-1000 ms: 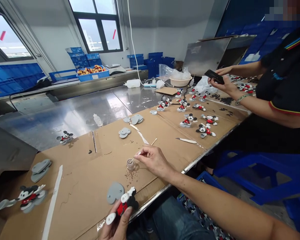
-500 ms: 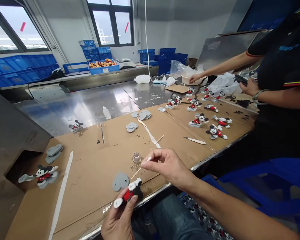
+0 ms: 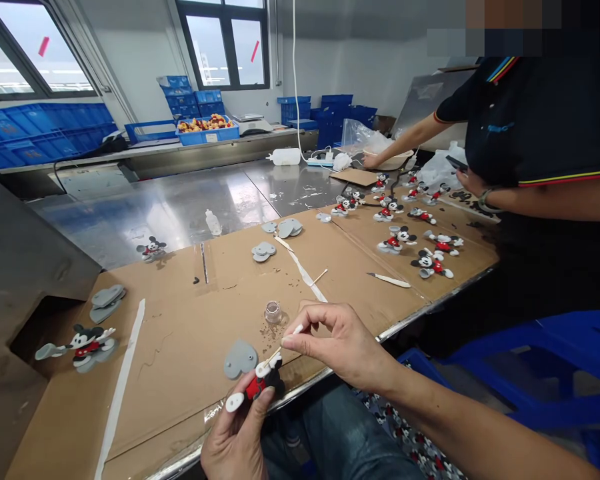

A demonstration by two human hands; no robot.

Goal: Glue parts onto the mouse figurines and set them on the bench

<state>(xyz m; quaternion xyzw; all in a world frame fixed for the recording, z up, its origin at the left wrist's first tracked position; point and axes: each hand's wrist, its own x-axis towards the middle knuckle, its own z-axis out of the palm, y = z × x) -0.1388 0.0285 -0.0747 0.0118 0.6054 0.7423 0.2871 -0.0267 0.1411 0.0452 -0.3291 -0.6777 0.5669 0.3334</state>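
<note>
My left hand is closed around a small mouse figurine in red, black and white, its round white soles facing up. In my right hand a cotton swab is pinched between thumb and fingers. Its lower tip meets a white sole of the figurine; the white cotton end sticks up beside my thumb. Behind the figurine lies a grey heart-shaped base with small pegs. A small glass jar stands on the cardboard near my right fingers, with brown crumbs around it.
Several mouse figurines stand or lie at the right, near a craft knife. Grey bases are stacked mid-table. Another figurine stands at the left. A co-worker reaches across at the back right. A blue stool is beside the table.
My right hand has lowered slightly, bringing the swab's tip from beside the figurine onto its white sole. The co-worker has shifted left, closer to the table.
</note>
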